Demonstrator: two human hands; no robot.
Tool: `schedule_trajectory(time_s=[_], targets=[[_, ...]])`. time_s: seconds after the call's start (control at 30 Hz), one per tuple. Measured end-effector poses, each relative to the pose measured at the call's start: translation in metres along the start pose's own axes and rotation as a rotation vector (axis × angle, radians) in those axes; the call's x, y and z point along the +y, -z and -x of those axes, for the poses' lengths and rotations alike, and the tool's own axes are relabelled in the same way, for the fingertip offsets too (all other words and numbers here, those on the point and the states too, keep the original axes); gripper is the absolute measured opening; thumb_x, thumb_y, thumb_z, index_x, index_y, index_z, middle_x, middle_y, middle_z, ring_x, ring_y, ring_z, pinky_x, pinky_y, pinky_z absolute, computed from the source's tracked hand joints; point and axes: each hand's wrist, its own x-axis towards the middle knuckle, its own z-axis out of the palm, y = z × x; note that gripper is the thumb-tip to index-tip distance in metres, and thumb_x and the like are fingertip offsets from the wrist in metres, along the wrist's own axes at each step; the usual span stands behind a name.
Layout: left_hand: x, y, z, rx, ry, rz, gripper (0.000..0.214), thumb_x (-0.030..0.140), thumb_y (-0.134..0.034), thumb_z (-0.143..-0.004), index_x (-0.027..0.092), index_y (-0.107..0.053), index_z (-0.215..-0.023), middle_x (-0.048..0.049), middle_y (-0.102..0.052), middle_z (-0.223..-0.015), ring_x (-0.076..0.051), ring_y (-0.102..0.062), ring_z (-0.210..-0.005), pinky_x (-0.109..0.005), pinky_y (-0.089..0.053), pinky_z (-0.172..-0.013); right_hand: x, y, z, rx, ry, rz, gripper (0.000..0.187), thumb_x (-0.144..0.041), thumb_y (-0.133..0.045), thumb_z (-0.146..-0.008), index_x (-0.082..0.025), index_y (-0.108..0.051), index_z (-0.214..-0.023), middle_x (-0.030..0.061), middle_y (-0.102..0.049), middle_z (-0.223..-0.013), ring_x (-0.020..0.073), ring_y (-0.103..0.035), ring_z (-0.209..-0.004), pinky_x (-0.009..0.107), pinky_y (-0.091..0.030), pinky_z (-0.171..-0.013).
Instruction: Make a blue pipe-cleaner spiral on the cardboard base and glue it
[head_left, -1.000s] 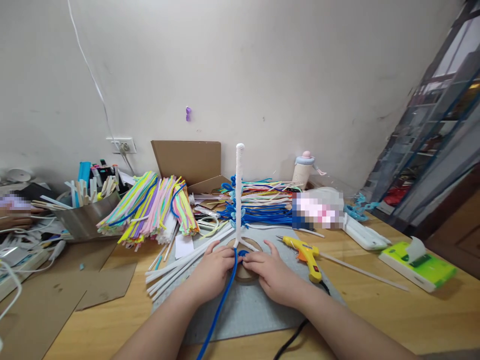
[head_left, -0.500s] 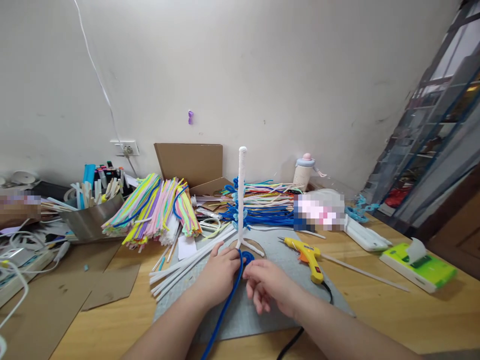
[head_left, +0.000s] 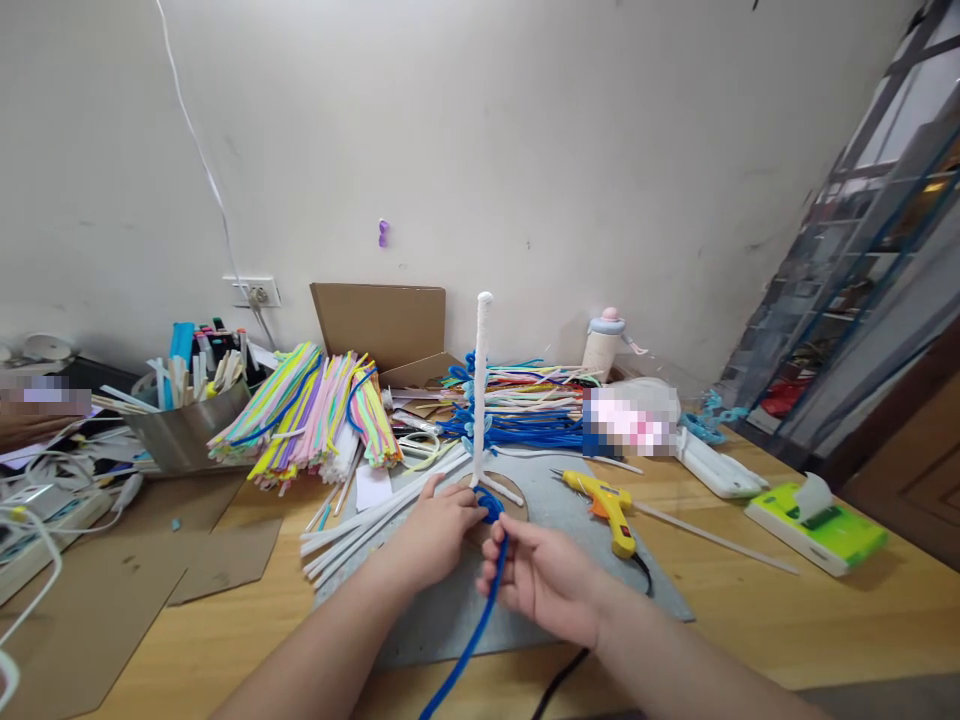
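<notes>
A white pipe-cleaner post (head_left: 480, 385) stands upright on a round cardboard base (head_left: 517, 500) on a grey mat (head_left: 570, 590). A blue pipe cleaner (head_left: 480, 620) is coiled at the foot of the post and trails toward me. My left hand (head_left: 439, 528) presses the blue coil against the base with closed fingers. My right hand (head_left: 536, 575) is closed round the blue pipe cleaner just below the coil.
Bundles of coloured pipe cleaners (head_left: 307, 415) and white ones (head_left: 375, 520) lie left of the mat. A yellow glue gun (head_left: 607, 505) lies to the right, a green tape holder (head_left: 821, 525) farther right. A metal tub of tools (head_left: 184, 425) and cardboard sheets (head_left: 112, 590) are at left.
My right hand left the coil, dropped back toward me and closed round the blue pipe cleaner's trailing length. My left hand stayed on the coil.
</notes>
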Motion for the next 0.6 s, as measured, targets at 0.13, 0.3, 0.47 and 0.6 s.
schedule_trajectory(time_s=[0.13,0.3,0.47,0.6], targets=[[0.0,-0.002,0.002,-0.015,0.009,-0.009,0.052,0.0,-0.043,-0.07,0.027,-0.058,-0.112,-0.0041,-0.062,-0.106,-0.022,-0.048,-0.114,-0.048,-0.013,-0.106,-0.038,0.03,-0.008,0.144,0.155,0.631,0.022,-0.037,-0.037,-0.087,-0.019,-0.047,-0.08,-0.0051,-0.041,-0.062,0.007,-0.038,-0.044,0.019,-0.035,-0.046],[0.0,-0.004,0.005,-0.023,0.019,0.006,0.057,0.0,-0.04,-0.07,0.027,-0.056,-0.117,-0.0049,-0.061,-0.113,-0.022,-0.045,-0.12,-0.049,-0.012,-0.107,-0.07,0.067,-0.032,0.324,0.303,1.023,0.01,-0.028,-0.051,-0.078,-0.018,-0.053,-0.08,-0.0064,-0.041,-0.055,0.0091,-0.037,-0.043,0.021,-0.033,-0.045],[-0.001,-0.007,0.007,-0.042,0.025,0.001,0.06,0.0,-0.039,-0.071,0.027,-0.053,-0.123,-0.0056,-0.059,-0.118,-0.022,-0.04,-0.126,-0.05,-0.01,-0.108,-0.076,0.062,-0.053,0.333,0.568,1.369,0.027,-0.025,-0.061,-0.075,-0.019,-0.062,-0.102,0.0041,-0.061,-0.093,0.0194,-0.055,-0.087,0.032,-0.042,-0.079],[-0.001,-0.008,0.007,-0.045,0.031,-0.004,0.06,0.002,-0.04,-0.072,0.028,-0.051,-0.124,-0.0061,-0.059,-0.119,-0.022,-0.039,-0.127,-0.051,-0.011,-0.108,-0.072,0.037,-0.061,0.148,0.652,1.54,0.033,-0.025,-0.062,-0.077,-0.025,-0.062,-0.11,0.0019,-0.062,-0.097,0.0185,-0.056,-0.091,0.031,-0.041,-0.085]])
